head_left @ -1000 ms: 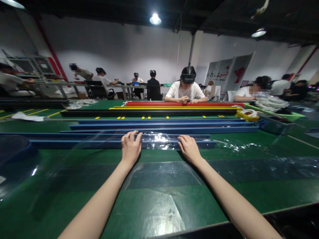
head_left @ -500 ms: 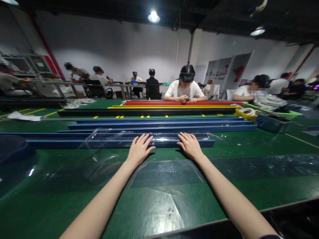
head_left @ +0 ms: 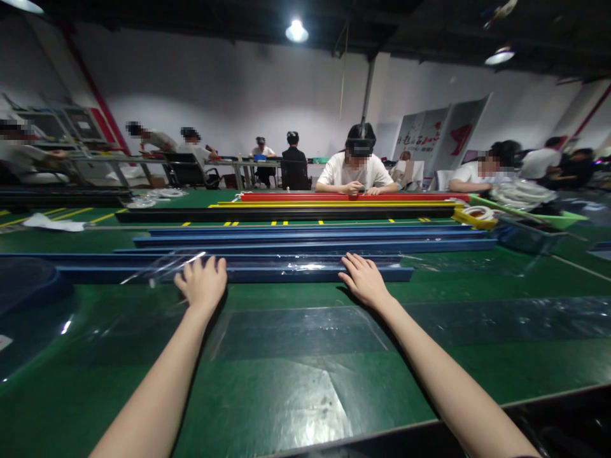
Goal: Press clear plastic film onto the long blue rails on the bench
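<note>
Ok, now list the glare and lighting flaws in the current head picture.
Head view: white glints on the clear film between the left hand and right hand; head view: a bright reflection low on the green tabletop; head view: the middle ceiling lamp burns nearly white.

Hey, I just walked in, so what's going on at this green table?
Someone's left hand and right hand are spread apart over clear film lying along a blue strip. Both hands are open, fingers forward; how firmly they press is hard to tell. The film looks bunched and raised by the left hand. Farther back on the table lie more blue strips, then black, yellow and red ones, with a co-worker behind them.
</note>
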The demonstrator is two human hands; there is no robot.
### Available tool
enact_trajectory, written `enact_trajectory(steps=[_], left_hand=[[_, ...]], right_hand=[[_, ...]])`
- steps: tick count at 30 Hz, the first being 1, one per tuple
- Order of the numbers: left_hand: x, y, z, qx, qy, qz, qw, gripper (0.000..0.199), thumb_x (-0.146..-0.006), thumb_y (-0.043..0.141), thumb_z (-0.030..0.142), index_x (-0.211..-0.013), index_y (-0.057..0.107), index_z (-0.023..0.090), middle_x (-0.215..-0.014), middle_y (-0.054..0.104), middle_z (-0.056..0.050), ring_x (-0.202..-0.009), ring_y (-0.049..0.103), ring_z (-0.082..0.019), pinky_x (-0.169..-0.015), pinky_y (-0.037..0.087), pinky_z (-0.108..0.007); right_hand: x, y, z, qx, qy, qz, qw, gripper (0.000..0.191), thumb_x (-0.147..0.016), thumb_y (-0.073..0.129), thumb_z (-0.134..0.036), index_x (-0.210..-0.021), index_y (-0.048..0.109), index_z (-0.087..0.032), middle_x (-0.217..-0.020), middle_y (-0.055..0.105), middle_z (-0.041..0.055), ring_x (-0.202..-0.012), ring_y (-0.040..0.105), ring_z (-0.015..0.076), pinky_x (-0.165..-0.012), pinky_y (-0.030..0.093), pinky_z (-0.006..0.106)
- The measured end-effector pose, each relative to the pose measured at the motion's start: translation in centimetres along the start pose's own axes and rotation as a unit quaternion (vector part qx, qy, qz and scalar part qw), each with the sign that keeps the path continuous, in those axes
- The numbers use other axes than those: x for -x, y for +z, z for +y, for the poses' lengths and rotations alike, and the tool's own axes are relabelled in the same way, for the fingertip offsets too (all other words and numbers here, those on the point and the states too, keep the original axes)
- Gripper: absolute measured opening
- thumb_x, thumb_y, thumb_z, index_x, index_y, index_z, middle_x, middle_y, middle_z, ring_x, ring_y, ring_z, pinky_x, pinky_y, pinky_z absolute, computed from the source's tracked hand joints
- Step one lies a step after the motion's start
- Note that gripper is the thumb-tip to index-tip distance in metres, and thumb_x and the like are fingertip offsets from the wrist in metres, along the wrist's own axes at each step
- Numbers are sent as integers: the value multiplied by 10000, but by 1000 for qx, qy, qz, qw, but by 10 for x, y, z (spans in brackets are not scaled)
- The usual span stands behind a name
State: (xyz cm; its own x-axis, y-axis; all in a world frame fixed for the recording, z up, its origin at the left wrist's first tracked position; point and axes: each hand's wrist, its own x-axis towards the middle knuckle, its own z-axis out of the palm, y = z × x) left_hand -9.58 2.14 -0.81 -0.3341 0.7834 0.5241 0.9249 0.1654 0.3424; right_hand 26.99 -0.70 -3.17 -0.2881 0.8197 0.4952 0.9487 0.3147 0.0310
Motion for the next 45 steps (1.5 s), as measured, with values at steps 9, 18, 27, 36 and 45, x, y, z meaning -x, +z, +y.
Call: enact_trajectory(steps=[9, 18, 27, 36, 45], left_hand=[[5, -10, 19, 40, 14, 79, 996, 558, -890, 309, 415, -1307, 404, 56, -1413, 291, -245, -1343, 160, -379, -1032, 199, -564], [56, 17, 85, 25, 408, -44, 912, 425, -920, 324, 405, -1255, 497, 210, -1320, 499, -81, -1260, 397, -228, -1037, 287, -415], [63, 28, 86, 17, 419, -54, 906, 443, -911, 362, 372, -1331, 410, 241, -1380, 429, -74, -1288, 360, -240, -1035, 289, -430], [63, 29, 87, 24, 420, -48, 906, 446, -908, 366, 376, -1323, 425, 223, -1373, 438, -81, -1283, 366, -244, -1032, 291, -431], [65, 28, 89, 27, 409, -45, 911, 433, -909, 363, 368, -1312, 442, 230, -1363, 451, -77, -1272, 381, -243, -1028, 291, -434]], right_hand=[[2, 0, -9, 4, 2, -3, 1000, 528, -900, 352, -440, -1324, 415, -132, -1386, 402, 153, -1283, 335, 277, -990, 279, 426], [4, -5, -24, 1, -52, -42, 998, 565, -898, 342, -442, -1371, 350, -131, -1428, 345, 123, -1321, 274, 263, -1045, 238, 437], [3, -13, 13, -3, -18, -19, 1000, 441, -919, 302, -268, -1321, 416, -125, -1364, 444, 113, -1246, 405, 192, -1002, 312, 353], [11, -12, 51, 31, 36, -28, 999, 552, -839, 469, -441, -1318, 423, -172, -1343, 469, 109, -1238, 404, 241, -969, 311, 415], [3, -12, 48, 61, 21, -33, 997, 574, -802, 505, -403, -1278, 448, -87, -1280, 504, 152, -1137, 425, 269, -943, 287, 373]])
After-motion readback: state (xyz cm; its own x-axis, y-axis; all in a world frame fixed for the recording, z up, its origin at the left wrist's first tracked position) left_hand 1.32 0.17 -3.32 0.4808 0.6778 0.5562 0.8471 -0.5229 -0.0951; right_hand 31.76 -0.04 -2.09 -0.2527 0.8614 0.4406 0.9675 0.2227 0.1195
